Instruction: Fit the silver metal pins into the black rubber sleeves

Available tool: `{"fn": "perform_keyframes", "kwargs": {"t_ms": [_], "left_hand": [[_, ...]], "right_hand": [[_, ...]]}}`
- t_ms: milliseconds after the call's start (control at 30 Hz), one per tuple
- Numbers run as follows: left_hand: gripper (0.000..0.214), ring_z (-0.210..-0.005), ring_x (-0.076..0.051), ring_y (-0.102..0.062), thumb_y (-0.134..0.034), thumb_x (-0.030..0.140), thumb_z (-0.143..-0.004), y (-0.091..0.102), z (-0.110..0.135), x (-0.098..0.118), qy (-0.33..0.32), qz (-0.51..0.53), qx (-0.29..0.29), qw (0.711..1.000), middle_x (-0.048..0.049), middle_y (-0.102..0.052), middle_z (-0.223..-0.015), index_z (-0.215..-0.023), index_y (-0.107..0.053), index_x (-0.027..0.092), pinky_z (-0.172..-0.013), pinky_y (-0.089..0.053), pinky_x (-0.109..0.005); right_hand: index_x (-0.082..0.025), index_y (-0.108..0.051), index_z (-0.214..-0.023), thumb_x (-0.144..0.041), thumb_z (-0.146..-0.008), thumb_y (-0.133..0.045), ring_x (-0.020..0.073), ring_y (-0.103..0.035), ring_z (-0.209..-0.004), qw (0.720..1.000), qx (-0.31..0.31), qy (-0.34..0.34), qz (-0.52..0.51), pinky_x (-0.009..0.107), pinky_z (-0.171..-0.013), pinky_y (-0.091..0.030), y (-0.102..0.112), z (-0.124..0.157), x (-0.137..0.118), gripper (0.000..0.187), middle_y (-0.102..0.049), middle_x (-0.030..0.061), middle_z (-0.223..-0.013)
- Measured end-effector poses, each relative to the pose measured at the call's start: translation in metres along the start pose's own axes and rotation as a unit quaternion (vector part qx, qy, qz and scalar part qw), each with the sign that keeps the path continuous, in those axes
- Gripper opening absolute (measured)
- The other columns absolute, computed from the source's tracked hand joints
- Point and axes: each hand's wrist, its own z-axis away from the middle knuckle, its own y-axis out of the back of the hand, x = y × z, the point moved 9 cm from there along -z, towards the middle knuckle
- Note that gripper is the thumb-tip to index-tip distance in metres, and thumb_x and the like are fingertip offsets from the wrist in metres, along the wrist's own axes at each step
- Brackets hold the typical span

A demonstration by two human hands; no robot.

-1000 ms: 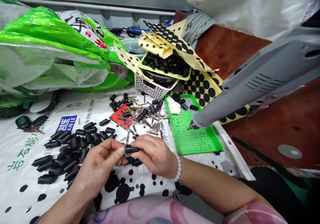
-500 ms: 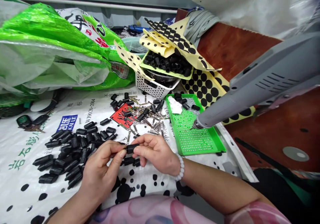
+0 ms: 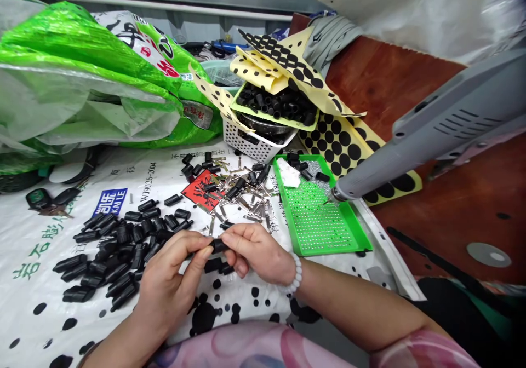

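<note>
My left hand (image 3: 172, 275) and my right hand (image 3: 257, 253) meet above a white printed plastic sheet (image 3: 49, 236). Between their fingertips is a short black rubber sleeve (image 3: 219, 246), held by both hands. Its inner end is hidden by my fingers. Just left of my left hand lies a heap of similar black sleeves (image 3: 115, 247). Beyond my right hand, loose metal terminals (image 3: 246, 203) are scattered on the sheet. A green perforated tray (image 3: 316, 220) sits to the right of my right hand.
A grey heat gun (image 3: 431, 143) hangs above the tray's right end, its nozzle pointing down. Behind stand a white plastic basket (image 3: 246, 143) holding black sleeves and sheets of black dots (image 3: 337, 143). Green woven sacks (image 3: 90, 78) bulge at the left; a reddish-brown board (image 3: 452, 203) lies right.
My hands have drawn closer, and both now pinch the black sleeve. The heat gun's nozzle has shifted right over the green tray.
</note>
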Motion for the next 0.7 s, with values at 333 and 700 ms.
{"fn": "perform_keyframes", "kwargs": {"t_ms": [333,700], "left_hand": [[0.023,-0.07,-0.014,-0.066,-0.064,0.032,-0.076,-0.013,0.011,-0.038,0.235,0.238,-0.05,0.941,-0.0009,-0.069,-0.076,-0.096,-0.061,0.02,-0.065,-0.054,-0.022],[0.028,-0.054,-0.01,-0.051,-0.05,0.042,-0.084,-0.023,0.002,-0.031,0.217,0.197,-0.084,0.952,0.0032,-0.054,-0.058,-0.071,-0.056,0.018,-0.052,-0.045,-0.02]], "right_hand": [[-0.015,-0.059,-0.089,-0.016,-0.069,-0.066,0.0039,-0.052,-0.053,0.991,0.021,0.124,-0.042,0.016,-0.051,-0.044,0.005,0.003,-0.027,0.021,-0.057,-0.0049,-0.065],[-0.016,-0.059,-0.095,-0.017,-0.078,-0.059,0.0137,-0.057,-0.077,0.89,0.101,0.363,0.255,0.029,-0.071,-0.051,0.002,0.033,-0.067,0.017,-0.059,0.0044,-0.086]]}}
